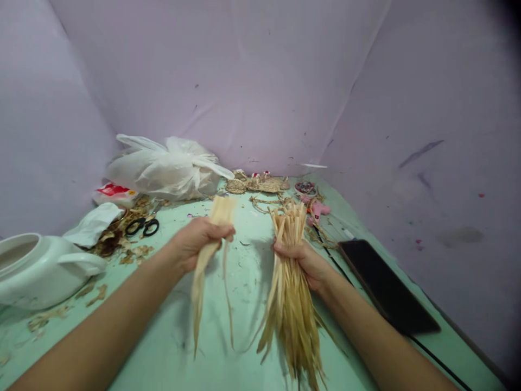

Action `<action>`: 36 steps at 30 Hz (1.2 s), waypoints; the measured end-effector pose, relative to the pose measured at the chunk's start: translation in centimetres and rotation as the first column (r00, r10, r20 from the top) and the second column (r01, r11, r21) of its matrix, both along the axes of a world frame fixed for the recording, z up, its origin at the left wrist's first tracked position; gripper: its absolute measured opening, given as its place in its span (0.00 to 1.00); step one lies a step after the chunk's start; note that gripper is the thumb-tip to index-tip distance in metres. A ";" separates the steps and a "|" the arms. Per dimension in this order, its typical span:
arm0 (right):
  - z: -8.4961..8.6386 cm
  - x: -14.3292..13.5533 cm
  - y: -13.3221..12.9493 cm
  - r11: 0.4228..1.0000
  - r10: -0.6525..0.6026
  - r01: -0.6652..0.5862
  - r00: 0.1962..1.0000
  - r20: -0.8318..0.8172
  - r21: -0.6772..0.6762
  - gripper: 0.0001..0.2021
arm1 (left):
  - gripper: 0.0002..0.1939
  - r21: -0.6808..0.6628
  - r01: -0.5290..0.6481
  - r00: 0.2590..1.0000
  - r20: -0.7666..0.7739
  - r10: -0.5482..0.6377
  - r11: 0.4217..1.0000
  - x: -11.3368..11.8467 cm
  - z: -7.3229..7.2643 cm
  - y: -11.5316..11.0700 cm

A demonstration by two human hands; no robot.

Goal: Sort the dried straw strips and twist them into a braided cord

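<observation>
Table (163, 331): one bundle (293, 298), right hand (308, 262); one wide strip (222, 210), left hand (197, 241).

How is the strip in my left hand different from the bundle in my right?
The strip is wide and flat; the bundle is many narrow strands. The bundle is much bulkier than the strip. The bundle's lower part looks darker and more olive than the pale strip. Both are gripped partway, ends hanging down.

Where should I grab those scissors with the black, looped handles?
Best grip the black-handled, round-looped scissors by their loops, probably from the near side: the loops face the person, while the blades point away. The left hand is nearer, but holds a pale, flat, fibrous strip, so it would likely need freeing first.
</observation>
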State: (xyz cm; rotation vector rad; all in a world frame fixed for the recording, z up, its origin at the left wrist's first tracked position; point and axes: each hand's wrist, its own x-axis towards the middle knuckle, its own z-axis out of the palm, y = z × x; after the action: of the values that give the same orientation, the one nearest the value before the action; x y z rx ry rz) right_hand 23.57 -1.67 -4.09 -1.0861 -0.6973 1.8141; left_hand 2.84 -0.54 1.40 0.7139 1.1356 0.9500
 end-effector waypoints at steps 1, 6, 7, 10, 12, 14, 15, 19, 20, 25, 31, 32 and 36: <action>0.0 -0.2 -0.2 0.999 0.036 -0.036 0.999 -0.029 -0.009 0.09 | 0.05 -0.016 0.049 0.997 0.052 -0.048 0.999 1.1 -0.9 -0.5; -0.6 -1.8 -1.4 0.971 0.234 -0.239 0.954 -0.186 -0.006 0.14 | 0.13 0.038 0.055 0.997 0.054 -0.057 0.998 4.3 -4.2 -2.5; -0.7 -2.1 -1.6 0.969 0.242 -0.247 0.950 -0.198 0.002 0.14 | 0.13 0.043 0.033 0.999 0.012 -0.033 0.999 4.5 -4.5 -2.7; -1.1 -2.4 -1.8 0.965 0.251 -0.261 0.941 -0.227 -0.015 0.13 | 0.11 0.041 0.034 0.999 -0.015 -0.033 0.999 4.7 -4.5 -2.8; -1.1 -2.3 -1.6 0.959 0.264 -0.281 0.935 -0.238 -0.041 0.10 | 0.11 0.032 0.066 0.998 0.005 -0.066 0.997 4.7 -4.2 -2.8; -1.1 -2.1 -1.4 0.964 0.252 -0.266 0.939 -0.234 -0.030 0.09 | 0.11 0.045 0.091 0.996 0.014 -0.092 0.995 4.6 -4.0 -2.8; -1.0 -2.0 -1.3 0.973 0.221 -0.229 0.950 -0.222 -0.012 0.09 | 0.11 0.058 0.100 0.995 0.013 -0.101 0.993 4.5 -4.0 -2.8; -0.6 -1.9 -1.1 0.998 -0.027 0.036 0.985 -0.169 0.052 0.11 | 0.14 0.096 0.136 0.988 -0.086 -0.128 0.986 4.4 -4.0 -2.9; -0.5 -1.9 -1.1 0.995 -0.075 0.084 0.983 -0.165 0.047 0.12 | 0.15 0.099 0.159 0.983 -0.109 -0.148 0.982 4.4 -4.1 -3.0; -0.2 -1.9 -1.1 0.992 -0.124 0.129 0.978 -0.165 0.019 0.11 | 0.09 0.077 0.145 0.957 -0.262 -0.121 0.986 5.0 -4.3 -3.4; -0.2 -1.6 -0.8 0.993 -0.113 0.105 0.974 -0.194 -0.051 0.08 | 0.10 0.072 0.076 0.980 -0.191 -0.062 0.994 4.6 -4.1 -3.1; -0.4 -1.5 -0.5 0.992 -0.125 0.115 0.973 -0.193 -0.061 0.07 | 0.10 0.056 0.108 0.980 -0.177 -0.096 0.993 4.4 -4.0 -3.1; -1.0 0.5 1.4 0.946 -0.325 0.320 0.937 -0.126 -0.061 0.05 | 0.09 -0.062 0.379 0.908 -0.166 -0.384 0.923 2.9 -3.2 -2.6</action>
State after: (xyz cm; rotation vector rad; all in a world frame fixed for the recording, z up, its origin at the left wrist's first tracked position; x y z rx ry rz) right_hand 24.11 -0.29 -5.10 -1.0255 -0.3779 1.6041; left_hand 5.69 -3.16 -1.83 0.9711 1.1060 0.5443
